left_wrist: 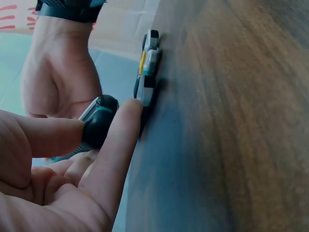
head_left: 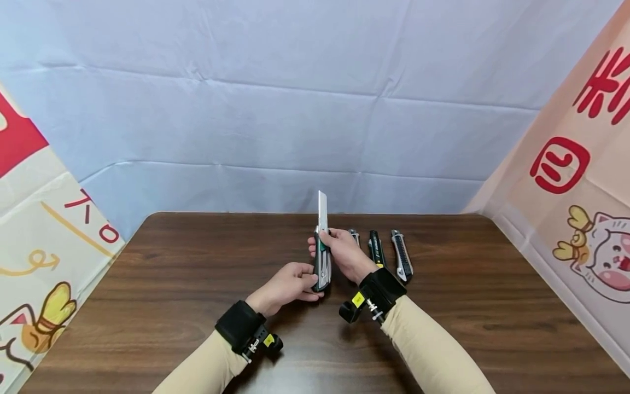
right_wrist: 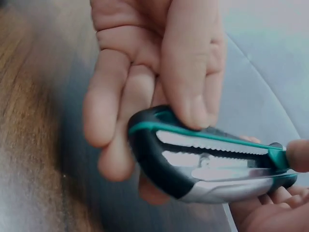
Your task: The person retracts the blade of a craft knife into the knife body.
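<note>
Dark wood worktop (head_left: 197, 284), pale blue cloth behind; both hands raise green utility knife (head_left: 322, 262) above it, blade out; left hand (head_left: 285, 284) pinches butt end, right hand (head_left: 346, 254) wraps body, thumb on slider; three more knives (head_left: 389, 251) just beyond right hand; judged step: blade adjustment; next move calls for steady thumb, fingers off edge.

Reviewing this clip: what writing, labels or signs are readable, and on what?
"回" in red: right-hand banner.
Red characters above it: cut off by the frame, unreadable.
Red strokes on the left banner: partial, unreadable.
Yellow tags on both wrist straps: too small.
Utility knife: no legible marking.
</note>
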### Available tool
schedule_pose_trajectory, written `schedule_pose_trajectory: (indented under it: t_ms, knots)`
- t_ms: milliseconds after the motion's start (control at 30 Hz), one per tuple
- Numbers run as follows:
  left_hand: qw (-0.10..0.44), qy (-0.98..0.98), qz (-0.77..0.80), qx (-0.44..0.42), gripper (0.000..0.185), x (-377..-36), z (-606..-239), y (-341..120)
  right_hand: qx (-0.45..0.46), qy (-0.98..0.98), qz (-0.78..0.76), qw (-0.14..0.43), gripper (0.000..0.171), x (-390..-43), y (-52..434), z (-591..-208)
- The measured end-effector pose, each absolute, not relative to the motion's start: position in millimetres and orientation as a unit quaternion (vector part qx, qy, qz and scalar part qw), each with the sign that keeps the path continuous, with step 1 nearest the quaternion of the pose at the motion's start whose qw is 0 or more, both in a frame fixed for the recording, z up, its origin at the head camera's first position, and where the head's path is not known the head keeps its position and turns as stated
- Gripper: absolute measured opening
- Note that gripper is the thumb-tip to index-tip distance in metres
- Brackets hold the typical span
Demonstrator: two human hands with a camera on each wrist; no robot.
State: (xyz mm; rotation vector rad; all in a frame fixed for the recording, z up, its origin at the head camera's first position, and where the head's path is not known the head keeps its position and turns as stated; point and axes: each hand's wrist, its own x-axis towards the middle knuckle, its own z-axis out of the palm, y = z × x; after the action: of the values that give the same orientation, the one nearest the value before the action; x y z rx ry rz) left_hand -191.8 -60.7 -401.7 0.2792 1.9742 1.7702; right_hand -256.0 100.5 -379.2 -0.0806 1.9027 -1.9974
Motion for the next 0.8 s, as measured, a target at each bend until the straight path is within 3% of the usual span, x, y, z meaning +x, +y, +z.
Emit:
schedule_pose_trajectory:
  t_ms: [300,800]
  knots:
    - [0.233,0.723,0.643,0.092,0.030,-192,-401,-55,-0.015,0.645,-0.732,0.219,0.054,-254,100,-386]
    - [0.231,0.725,0.642,0.089,0.028,-193,-402,-55,-0.007,0.672,-0.718,0.183,0.042,-253,93,-385]
